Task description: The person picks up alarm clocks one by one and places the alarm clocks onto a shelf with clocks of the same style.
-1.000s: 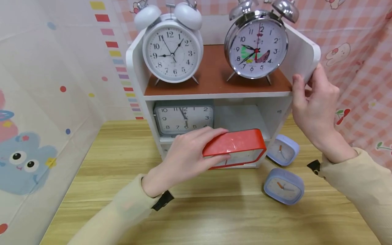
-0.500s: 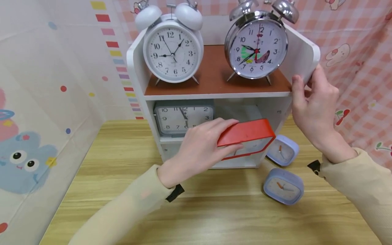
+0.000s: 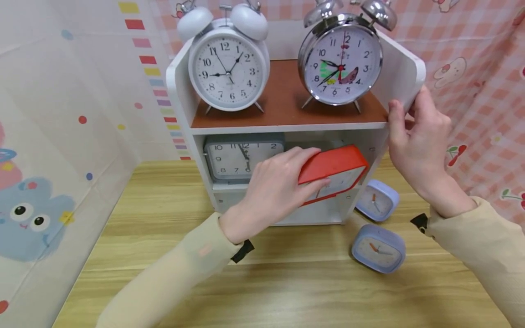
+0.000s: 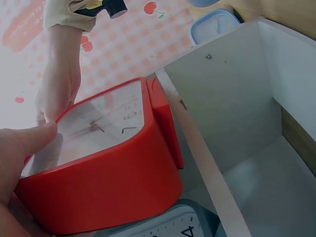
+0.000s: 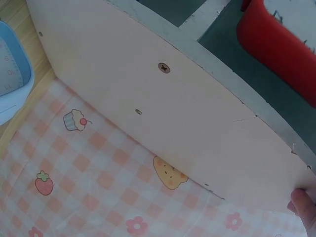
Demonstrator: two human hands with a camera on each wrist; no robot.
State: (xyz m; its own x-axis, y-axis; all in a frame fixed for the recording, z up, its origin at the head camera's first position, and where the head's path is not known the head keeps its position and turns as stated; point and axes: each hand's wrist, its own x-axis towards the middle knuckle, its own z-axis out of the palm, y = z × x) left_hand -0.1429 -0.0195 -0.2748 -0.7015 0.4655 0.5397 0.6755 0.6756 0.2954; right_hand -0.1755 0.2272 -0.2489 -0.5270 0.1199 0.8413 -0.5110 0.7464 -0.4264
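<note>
My left hand (image 3: 279,187) grips a red clock (image 3: 334,164) by its left end, thumb across the dial and fingers over the top. The clock is tilted, its face turned partly downward, at the opening of the middle shelf's right half. In the left wrist view the red clock (image 4: 113,173) is close to the shelf board edge. My right hand (image 3: 422,136) pinches the front edge of the white shelf unit's right side panel (image 3: 404,73). Beside the red clock, a grey rectangular clock (image 3: 229,159) stands in the middle compartment's left half, partly hidden by my left hand.
On the brown top shelf (image 3: 283,100) stand a white twin-bell alarm clock (image 3: 229,73) and a silver twin-bell alarm clock (image 3: 340,64). Two small lilac clocks (image 3: 377,200) are on the wooden table (image 3: 287,282), right of the unit. A checked cloth (image 3: 484,114) hangs behind.
My left hand has carried the red clock up and to the right, from in front of the lower part of the unit to the middle shelf's opening. My right hand keeps its hold.
</note>
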